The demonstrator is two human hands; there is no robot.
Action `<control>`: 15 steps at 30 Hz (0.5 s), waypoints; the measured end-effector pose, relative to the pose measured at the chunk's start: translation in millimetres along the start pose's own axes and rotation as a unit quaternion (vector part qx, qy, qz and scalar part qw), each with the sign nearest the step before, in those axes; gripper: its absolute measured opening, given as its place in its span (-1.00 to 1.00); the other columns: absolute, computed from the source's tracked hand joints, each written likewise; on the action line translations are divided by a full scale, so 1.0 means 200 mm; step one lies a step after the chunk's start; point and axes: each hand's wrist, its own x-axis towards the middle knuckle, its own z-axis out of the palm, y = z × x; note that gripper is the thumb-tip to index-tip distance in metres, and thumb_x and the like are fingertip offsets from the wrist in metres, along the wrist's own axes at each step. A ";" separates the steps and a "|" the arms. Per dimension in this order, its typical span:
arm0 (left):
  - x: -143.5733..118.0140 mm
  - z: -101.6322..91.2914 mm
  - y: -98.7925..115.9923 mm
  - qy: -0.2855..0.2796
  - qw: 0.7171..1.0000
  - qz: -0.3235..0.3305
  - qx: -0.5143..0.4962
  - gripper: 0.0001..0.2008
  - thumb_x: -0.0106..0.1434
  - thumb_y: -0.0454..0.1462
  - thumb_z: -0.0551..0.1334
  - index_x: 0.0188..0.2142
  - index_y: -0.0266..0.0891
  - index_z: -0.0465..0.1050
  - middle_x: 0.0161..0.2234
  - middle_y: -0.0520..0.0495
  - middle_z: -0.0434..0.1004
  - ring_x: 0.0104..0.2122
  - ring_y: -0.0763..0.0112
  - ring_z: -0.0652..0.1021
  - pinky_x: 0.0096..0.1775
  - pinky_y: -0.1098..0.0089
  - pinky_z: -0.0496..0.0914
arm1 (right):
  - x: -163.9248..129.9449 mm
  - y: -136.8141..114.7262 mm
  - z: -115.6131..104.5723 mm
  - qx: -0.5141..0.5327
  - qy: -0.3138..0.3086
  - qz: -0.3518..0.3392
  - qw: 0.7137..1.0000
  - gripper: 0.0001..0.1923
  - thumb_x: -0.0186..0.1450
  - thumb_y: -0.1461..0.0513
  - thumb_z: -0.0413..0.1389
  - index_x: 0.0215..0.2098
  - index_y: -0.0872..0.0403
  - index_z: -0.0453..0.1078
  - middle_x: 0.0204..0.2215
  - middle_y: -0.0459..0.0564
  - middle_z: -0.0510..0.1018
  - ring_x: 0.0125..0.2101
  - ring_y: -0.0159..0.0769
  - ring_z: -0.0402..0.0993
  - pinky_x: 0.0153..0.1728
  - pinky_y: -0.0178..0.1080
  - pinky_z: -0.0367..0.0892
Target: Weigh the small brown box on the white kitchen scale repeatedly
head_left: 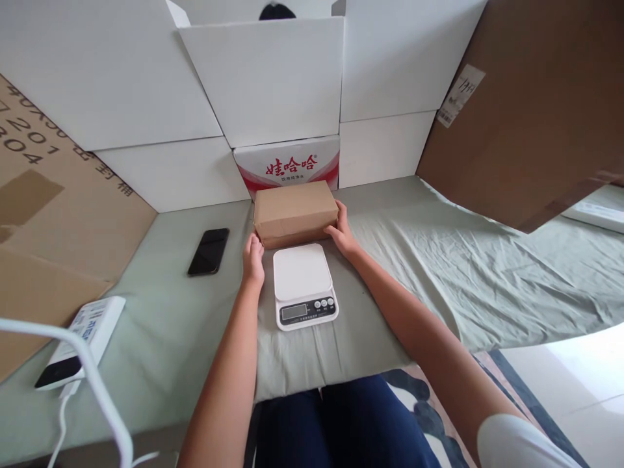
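Observation:
A brown cardboard box [294, 212] lies on the cloth-covered table [419, 260], just behind a white digital kitchen scale [302, 285]. My left hand [253, 259] presses against the box's near left corner. My right hand [341, 233] grips its right end, fingers wrapped over the edge. The box rests on the cloth and does not sit on the scale. Nothing lies on the scale's platform, and its display and buttons face me.
A black phone [209, 251] lies left of the box. A white power bank [80, 341] with a cable sits near the left front edge. White boards and a red-printed carton [289, 165] wall the back; brown cardboard sheets lean at both sides.

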 end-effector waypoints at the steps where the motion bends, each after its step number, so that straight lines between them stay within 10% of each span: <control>1: 0.01 -0.01 0.00 0.006 1.000 0.000 0.000 -0.13 0.21 0.32 0.19 0.31 -0.18 0.40 0.40 -0.36 0.31 0.43 0.04 0.28 0.39 0.08 0.18 | 0.01 0.01 -0.02 0.014 -0.003 0.017 1.000 -0.07 0.08 0.14 0.17 0.35 -0.10 -0.10 0.38 0.10 0.24 0.39 0.08 0.15 0.43 0.23 0.06; 8: 0.05 -0.17 0.04 0.111 0.993 0.033 0.001 -0.14 0.32 0.32 -0.03 0.39 -0.12 0.28 0.52 -0.26 0.03 0.50 0.18 0.10 0.42 0.17 0.08 | 0.02 0.08 -0.19 0.061 0.078 0.068 0.993 0.07 0.05 0.12 0.13 0.45 -0.19 -0.26 0.52 0.06 -0.02 0.55 0.10 -0.21 0.42 0.44 -0.12; 15: 0.05 -0.07 0.03 0.002 0.999 -0.048 -0.025 -0.10 0.22 0.36 0.10 0.32 -0.16 0.40 0.47 -0.31 0.17 0.46 0.07 0.21 0.43 0.09 0.07 | -0.03 0.04 -0.05 0.051 -0.021 0.062 0.997 0.09 0.12 0.15 0.11 0.53 -0.16 -0.28 0.53 -0.06 0.05 0.47 0.00 0.11 0.46 0.27 0.04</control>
